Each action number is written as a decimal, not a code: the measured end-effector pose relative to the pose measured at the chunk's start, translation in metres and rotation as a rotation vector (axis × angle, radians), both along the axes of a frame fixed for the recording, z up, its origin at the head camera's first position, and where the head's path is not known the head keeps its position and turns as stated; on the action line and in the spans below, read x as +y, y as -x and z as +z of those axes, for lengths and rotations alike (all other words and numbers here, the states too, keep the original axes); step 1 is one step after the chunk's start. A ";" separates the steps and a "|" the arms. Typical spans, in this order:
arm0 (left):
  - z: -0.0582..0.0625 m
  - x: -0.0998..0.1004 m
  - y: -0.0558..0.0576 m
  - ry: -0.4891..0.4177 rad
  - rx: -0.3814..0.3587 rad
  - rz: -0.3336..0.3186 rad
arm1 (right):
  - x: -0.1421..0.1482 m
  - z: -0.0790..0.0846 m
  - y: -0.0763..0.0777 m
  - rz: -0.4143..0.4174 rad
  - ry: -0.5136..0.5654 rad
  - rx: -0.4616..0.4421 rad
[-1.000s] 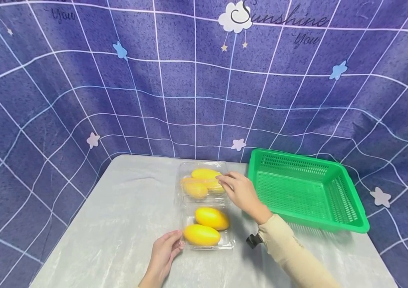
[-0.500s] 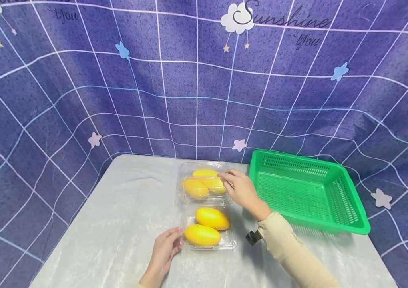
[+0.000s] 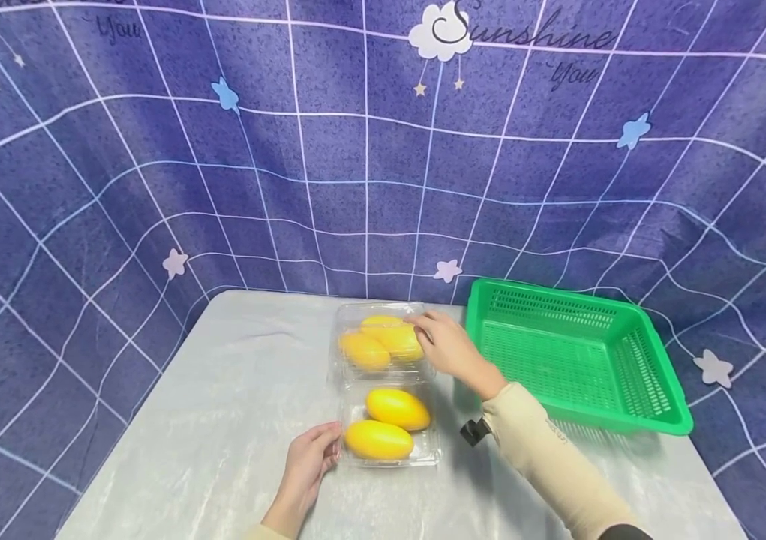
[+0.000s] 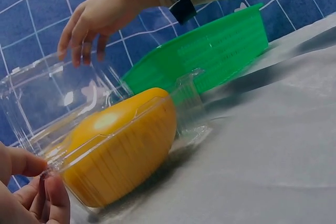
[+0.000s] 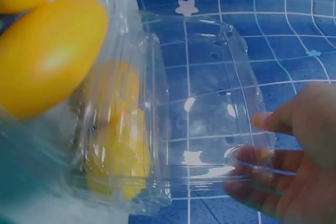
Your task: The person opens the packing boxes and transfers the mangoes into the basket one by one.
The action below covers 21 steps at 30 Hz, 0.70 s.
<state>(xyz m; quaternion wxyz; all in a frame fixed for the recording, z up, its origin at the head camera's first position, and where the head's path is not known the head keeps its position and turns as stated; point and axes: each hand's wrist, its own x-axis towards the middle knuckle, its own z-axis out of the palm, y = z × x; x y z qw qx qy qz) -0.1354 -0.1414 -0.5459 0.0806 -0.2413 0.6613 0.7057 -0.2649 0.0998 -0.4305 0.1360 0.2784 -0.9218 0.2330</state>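
Note:
Two yellow mangoes (image 3: 379, 440) lie in the near half of a clear plastic clamshell container (image 3: 428, 453). My left hand (image 3: 310, 459) pinches the container's near left edge between thumb and fingers, as the left wrist view shows up close. The clear lid (image 5: 205, 119) stands raised at the far side. My right hand (image 3: 449, 346) holds the lid's edge, with thumb on one face and fingers seen through the plastic (image 5: 247, 171). Several more yellow mangoes (image 3: 364, 351) show through clear plastic beyond the near pair, partly blurred by reflections.
A green perforated basket (image 3: 545, 360) stands to the right on the grey-white covered table (image 3: 220, 420). Behind the table hangs a blue grid-patterned curtain (image 3: 328, 165). A black band with a small mount (image 3: 474, 431) is on the right wrist.
My right hand has shifted slightly away from me with the lid edge. My left hand and the near mangoes stay in place.

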 end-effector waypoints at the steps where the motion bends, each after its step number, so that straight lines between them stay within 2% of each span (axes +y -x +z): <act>1: 0.000 0.000 0.000 -0.001 -0.003 0.003 | 0.000 0.000 0.002 0.000 -0.013 -0.006; 11: 0.000 0.000 -0.002 -0.027 -0.033 0.012 | -0.002 -0.005 0.015 -0.020 -0.139 -0.089; 16: 0.000 0.000 -0.003 -0.035 -0.028 0.014 | -0.005 -0.003 0.017 -0.019 -0.182 -0.084; 21: 0.000 0.000 -0.003 -0.034 -0.026 0.018 | -0.005 -0.001 0.015 -0.010 -0.175 -0.080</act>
